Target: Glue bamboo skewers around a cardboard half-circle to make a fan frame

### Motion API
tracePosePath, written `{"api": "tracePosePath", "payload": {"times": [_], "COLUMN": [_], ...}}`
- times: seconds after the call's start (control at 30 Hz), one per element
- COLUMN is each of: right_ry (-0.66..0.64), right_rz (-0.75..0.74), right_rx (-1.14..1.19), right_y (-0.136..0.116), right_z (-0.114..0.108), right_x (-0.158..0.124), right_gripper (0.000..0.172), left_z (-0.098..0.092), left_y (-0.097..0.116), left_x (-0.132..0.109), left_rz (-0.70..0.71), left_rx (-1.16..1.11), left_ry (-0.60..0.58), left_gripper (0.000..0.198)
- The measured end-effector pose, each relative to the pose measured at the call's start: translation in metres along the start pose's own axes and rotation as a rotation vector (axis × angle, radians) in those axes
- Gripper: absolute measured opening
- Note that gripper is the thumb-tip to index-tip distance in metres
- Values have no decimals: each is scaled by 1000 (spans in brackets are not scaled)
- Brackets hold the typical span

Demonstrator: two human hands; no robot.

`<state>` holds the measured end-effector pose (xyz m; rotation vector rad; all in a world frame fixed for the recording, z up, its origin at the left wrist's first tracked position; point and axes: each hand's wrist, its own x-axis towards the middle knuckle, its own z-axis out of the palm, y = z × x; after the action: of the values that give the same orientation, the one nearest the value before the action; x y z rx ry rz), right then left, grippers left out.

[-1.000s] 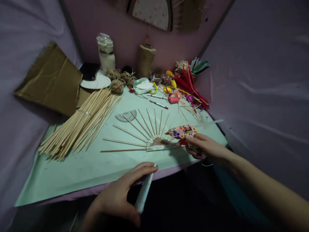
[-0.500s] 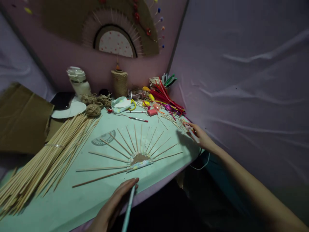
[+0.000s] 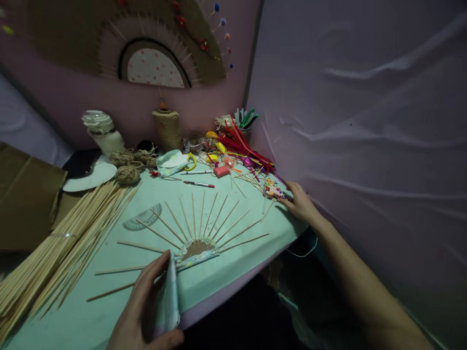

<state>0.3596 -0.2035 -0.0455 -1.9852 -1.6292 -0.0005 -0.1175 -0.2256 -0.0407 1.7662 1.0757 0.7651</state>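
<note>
My left hand [image 3: 140,306] is wrapped round a thin, pale blue-green patterned sheet or piece [image 3: 171,296], held on edge at the table's front. Just beyond it lies a fan-like frame of thin sticks [image 3: 195,218], spreading from a small brown half-round base [image 3: 197,248] with a pale strip along its straight side. At the right edge of the table my right hand [image 3: 297,201] touches a colourful patterned glue gun [image 3: 273,188], which lies on the table with its nozzle toward the front. The fingertips of that hand are partly hidden behind the object.
A bundle of sticks [image 3: 69,238] lies left, near brown cardboard [image 3: 27,199]. Twine balls [image 3: 127,175], a white bottle [image 3: 104,133], a twine spool [image 3: 168,130] and red pipe cleaners [image 3: 241,146] stand or lie behind. A protractor [image 3: 142,217] and pen [image 3: 199,184] lie mid-table.
My left hand has come up and left with the patterned piece, now over part of the sticks. The glue gun has gone from my right hand's hold down onto the table. The view has shifted.
</note>
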Motion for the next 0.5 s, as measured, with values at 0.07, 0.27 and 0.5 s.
{"api": "tracePosePath", "payload": {"times": [0.07, 0.27, 0.5], "right_ry": [127, -4, -286], "right_rz": [-19, -302, -341], "right_rx": [42, 462, 895], "right_y": [-20, -143, -223], "right_z": [-10, -11, 31], "right_x": [-20, -93, -105], "right_gripper": [53, 34, 35], "left_z": [5, 39, 47], "left_y": [14, 58, 49], "left_x": [4, 18, 29], "left_rz": [-8, 63, -24], "left_rx": [151, 420, 368], "left_ry": [101, 279, 404], "left_gripper": [89, 87, 88]}}
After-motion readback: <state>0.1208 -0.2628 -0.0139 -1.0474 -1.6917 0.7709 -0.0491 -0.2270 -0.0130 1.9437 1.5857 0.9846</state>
